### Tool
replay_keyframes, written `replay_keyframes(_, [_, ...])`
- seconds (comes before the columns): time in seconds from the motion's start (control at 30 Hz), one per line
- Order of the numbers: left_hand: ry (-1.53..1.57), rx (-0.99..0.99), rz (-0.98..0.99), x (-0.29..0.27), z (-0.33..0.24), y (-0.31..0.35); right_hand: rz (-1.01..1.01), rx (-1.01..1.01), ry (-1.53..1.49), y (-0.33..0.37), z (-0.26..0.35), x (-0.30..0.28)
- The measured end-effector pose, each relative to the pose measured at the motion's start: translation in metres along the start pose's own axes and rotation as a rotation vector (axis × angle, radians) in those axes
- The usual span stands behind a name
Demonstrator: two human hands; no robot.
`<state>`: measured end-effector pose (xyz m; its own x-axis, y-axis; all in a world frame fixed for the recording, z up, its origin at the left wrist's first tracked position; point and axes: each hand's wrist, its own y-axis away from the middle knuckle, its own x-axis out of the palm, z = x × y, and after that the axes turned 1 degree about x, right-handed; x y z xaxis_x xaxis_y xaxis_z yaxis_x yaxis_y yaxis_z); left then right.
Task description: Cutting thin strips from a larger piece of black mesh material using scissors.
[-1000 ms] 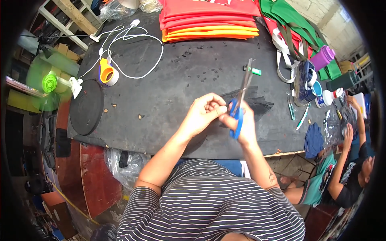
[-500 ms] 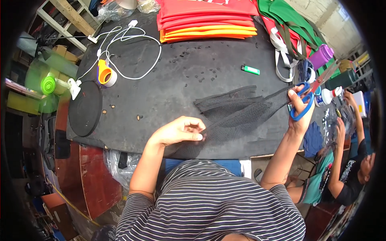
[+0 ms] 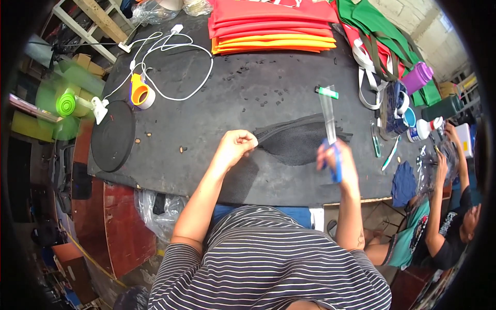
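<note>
My left hand pinches the left end of a piece of black mesh fabric, which lies partly folded on the dark table. Another part of the mesh trails from below that hand over the front edge. Blue-handled scissors are in my right hand, which is smeared by motion. Their blurred blades point away from me, above the right part of the mesh. Beyond the blade tips lies a green lighter.
Red and orange fabric is stacked at the back. A white cable, a tape dispenser and a black webbing roll lie left. On the right stand a purple bottle and a white bottle; a co-worker sits beyond.
My right hand has moved left with the scissors, letting go of the mesh's right end; the blades now point away from me. My left hand has shifted slightly away, still pinching mesh.
</note>
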<state>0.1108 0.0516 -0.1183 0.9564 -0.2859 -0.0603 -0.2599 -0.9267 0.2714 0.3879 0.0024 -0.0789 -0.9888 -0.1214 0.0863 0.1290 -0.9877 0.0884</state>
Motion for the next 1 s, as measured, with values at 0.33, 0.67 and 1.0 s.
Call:
replay_keyframes(0.33, [0.043,-0.037,-0.081,0.004,0.005,-0.002,0.408,0.581,0.005,0.030,-0.038,0.047])
replay_keyframes(0.67, [0.169,-0.122,0.046,0.000,-0.009,0.002,0.383,0.581,0.008,0.016,-0.034,0.065])
replay_keyframes(1.0, [0.225,-0.101,0.073,-0.002,-0.010,0.003,0.303,0.546,-0.078,0.016,-0.040,0.069])
